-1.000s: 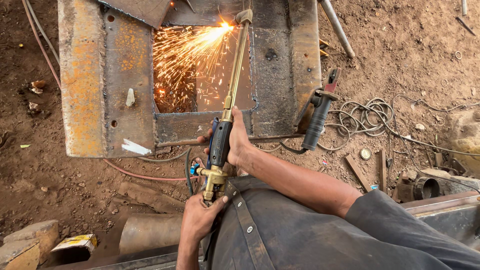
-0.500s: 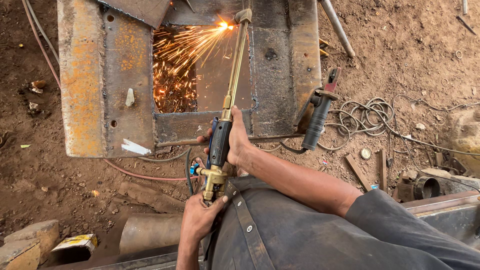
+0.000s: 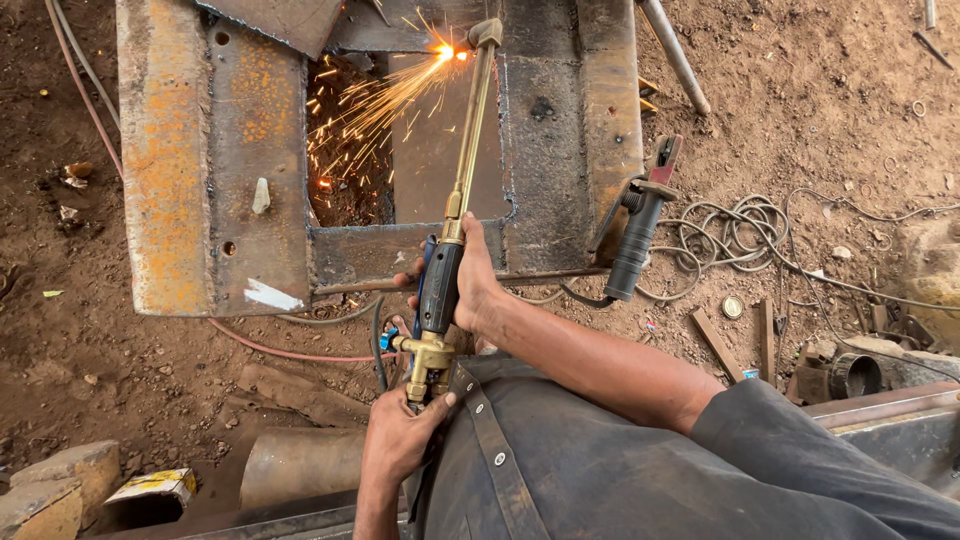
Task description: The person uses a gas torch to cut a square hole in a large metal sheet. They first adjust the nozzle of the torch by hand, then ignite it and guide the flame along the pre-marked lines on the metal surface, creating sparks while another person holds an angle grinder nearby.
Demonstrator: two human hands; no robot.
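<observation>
A long brass cutting torch [image 3: 465, 160] reaches from my lap to a rusty steel plate frame [image 3: 165, 170] lying on the dirt. Its tip burns at the top edge of the rectangular cut-out, and orange sparks [image 3: 375, 100] spray down and left into the opening. My right hand [image 3: 475, 280] is wrapped around the torch's black handle. My left hand [image 3: 400, 435] grips the brass valve block at the torch's rear end, where hoses join it. Part of my dark garment covers my lap below the hands.
A black electrode holder [image 3: 635, 235] leans against the frame's right side, with coiled wire [image 3: 735, 230] beside it. A red hose [image 3: 290, 350] runs under the frame. A metal pipe [image 3: 295, 465], stones, wooden scraps and metal parts lie on the soil around.
The flame and spark source has crept to the right along the cut line, and the spray now fans more to the left. Both hands keep the same hold.
</observation>
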